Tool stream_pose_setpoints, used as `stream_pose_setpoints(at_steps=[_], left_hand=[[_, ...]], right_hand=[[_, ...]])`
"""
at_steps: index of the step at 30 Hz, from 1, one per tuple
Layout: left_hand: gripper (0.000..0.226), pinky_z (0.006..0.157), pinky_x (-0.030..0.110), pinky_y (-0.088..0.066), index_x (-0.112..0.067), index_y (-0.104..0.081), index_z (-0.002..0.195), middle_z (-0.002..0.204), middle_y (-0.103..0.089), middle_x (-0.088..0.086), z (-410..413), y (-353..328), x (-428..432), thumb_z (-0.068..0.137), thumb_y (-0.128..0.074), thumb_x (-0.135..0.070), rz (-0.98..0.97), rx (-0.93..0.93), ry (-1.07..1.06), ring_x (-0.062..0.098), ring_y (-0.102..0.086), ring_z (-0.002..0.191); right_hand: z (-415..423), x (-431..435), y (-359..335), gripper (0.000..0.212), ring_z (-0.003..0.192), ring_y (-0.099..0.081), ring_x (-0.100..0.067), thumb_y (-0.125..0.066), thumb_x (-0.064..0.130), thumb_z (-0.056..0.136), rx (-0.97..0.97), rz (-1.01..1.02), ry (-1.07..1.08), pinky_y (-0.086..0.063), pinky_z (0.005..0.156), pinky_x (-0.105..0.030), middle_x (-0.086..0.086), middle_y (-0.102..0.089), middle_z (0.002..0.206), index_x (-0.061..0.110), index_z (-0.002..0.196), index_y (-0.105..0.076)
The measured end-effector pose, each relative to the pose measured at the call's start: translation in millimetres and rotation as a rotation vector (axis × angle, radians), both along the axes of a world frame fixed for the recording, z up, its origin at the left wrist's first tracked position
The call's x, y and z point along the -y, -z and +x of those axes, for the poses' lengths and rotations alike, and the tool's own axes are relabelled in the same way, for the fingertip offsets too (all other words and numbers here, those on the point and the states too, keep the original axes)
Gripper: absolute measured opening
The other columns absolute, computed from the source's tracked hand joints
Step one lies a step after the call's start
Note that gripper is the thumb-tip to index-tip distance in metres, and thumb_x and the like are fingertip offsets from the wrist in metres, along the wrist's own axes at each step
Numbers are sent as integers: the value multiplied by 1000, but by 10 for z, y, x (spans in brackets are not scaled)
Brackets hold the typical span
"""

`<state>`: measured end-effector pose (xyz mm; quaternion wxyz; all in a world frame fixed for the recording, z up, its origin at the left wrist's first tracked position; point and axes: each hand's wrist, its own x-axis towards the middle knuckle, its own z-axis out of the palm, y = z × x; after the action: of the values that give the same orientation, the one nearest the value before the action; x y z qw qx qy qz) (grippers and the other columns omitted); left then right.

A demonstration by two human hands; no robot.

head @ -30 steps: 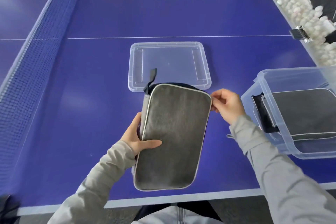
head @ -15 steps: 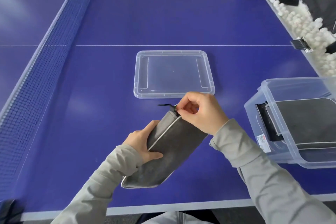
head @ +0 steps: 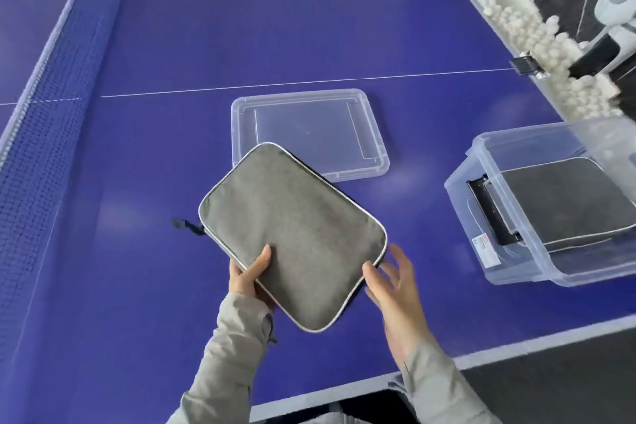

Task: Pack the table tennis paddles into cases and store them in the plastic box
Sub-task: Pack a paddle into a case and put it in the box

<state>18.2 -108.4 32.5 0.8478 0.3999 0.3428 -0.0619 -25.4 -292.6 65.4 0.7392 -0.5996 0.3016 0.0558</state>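
Head view: a person in grey sleeves (head: 237, 351) works at the near edge of a blue table (head: 172, 45), both hands on or at a closed grey case (head: 292, 234).
Left hand (head: 247, 277): grips the case's near left edge, with the thumb lying on the top face and the fingers hidden underneath.
Right hand (head: 395, 289): open, fingers spread and relaxed, with the thumb tip at the case's near right corner; whether it touches cannot be told.
Case: grey fabric with pale piping, set at a slant between the hands. Its far corner covers the near left corner of the lid (head: 309, 127) in this view.
Zip pull (head: 184, 225): a dark tab sticking out from the case's left corner.
Plastic box (head: 481, 189): clear, standing well to the right of the hands near the table's right edge, with a small label (head: 485, 248) on its near wall.
Second case (head: 568, 203): grey with the same piping, lying flat inside the plastic box, its dark end towards the box's left wall.
Lid: clear, flat on the table just beyond the held case and apart from the box.
Centre line (head: 309, 81): thin and white, crossing the table beyond the lid.
Net (head: 51, 79): dark mesh running along the left side, near to far.
Balls (head: 550, 55): many white ones heaped along the table's far right edge.
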Motion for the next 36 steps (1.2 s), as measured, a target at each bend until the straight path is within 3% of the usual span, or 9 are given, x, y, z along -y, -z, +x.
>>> stream_pose_setpoints(at_steps=[3, 10, 13, 16, 18, 22, 28, 32, 36], left_hand=[[50, 72, 36, -56, -18, -49, 130, 116, -65, 5, -32, 53, 145, 82, -60, -12, -123, -33, -15, 22, -66, 97], [46, 76, 36, -47, -23, -56, 113, 103, -68, 2, -163, 70, 443, 70, -67, -9, -143, -33, 149, 21, -64, 88], [25, 73, 35, -46, -18, -55, 111, 95, -60, 6, -229, 69, 439, 88, -57, -28, -86, -140, 254, 22, -56, 83], [32, 72, 40, -56, -19, -57, 110, 101, -64, 2, -177, 40, 325, 93, -46, -44, -24, -145, 250, 21, -61, 95], [40, 65, 38, -54, -24, -66, 94, 89, -69, 0, -117, -5, 297, 94, -37, -51, 38, -102, 290, 20, -65, 81], [29, 69, 41, -51, -24, -53, 123, 94, -71, -1, -139, -146, 553, 96, -45, -29, 229, 116, 502, 23, -66, 82], [45, 59, 23, -55, -10, -61, 104, 80, -74, -1, -596, -320, 1631, 68, -70, 15, 357, 341, 717, 12, -70, 71], [79, 66, 22, -56, -14, -64, 103, 84, -74, -3, -904, -389, 2289, 31, -93, -28, 393, 358, 730, 11, -68, 76], [80, 79, 27, -51, -20, -66, 110, 101, -71, -4, -1058, -423, 2698, 33, -87, -26, 479, 323, 619, 20, -63, 99]], right_hand=[[-44, -199, 32, 49, 104, -65, -9, -69, 21, 82, 11, 186, -22, -50, 84, -30, 6, -68, 114, 34, 124, -48], [-87, 36, -11, 44, 87, -71, -14, -82, 19, 69, 42, 129, 182, -53, 60, -20, 0, -73, 98, 23, 107, -59], [-183, 384, -96, 46, 85, -71, -14, -83, 20, 61, 68, 128, 164, -54, 59, -22, 1, -74, 95, 25, 102, -62], [-299, 850, -197, 47, 87, -71, -17, -83, 24, 54, 107, 123, 123, -56, 62, -26, -1, -74, 95, 25, 97, -66], [-428, 1204, -258, 41, 88, -71, -17, -78, 27, 55, 114, 134, 81, -55, 66, -30, 0, -74, 96, 28, 95, -68], [-740, 1867, -320, 41, 85, -72, -20, -73, 19, 59, 104, 177, 55, -57, 63, -32, -3, -75, 95, 24, 100, -68], [-1268, 2867, -406, 30, 76, -73, -17, -70, 19, 63, 121, 137, 94, -56, 54, -27, 1, -75, 86, 27, 92, -68], [-1525, 3489, -464, 42, 85, -71, -17, -73, 35, 62, 100, 22, 119, -56, 61, -29, 3, -71, 98, 30, 103, -63], [-1586, 3862, -547, 43, 95, -69, -20, -75, 38, 61, 170, -96, 129, -56, 69, -28, -3, -71, 103, 22, 99, -66]])
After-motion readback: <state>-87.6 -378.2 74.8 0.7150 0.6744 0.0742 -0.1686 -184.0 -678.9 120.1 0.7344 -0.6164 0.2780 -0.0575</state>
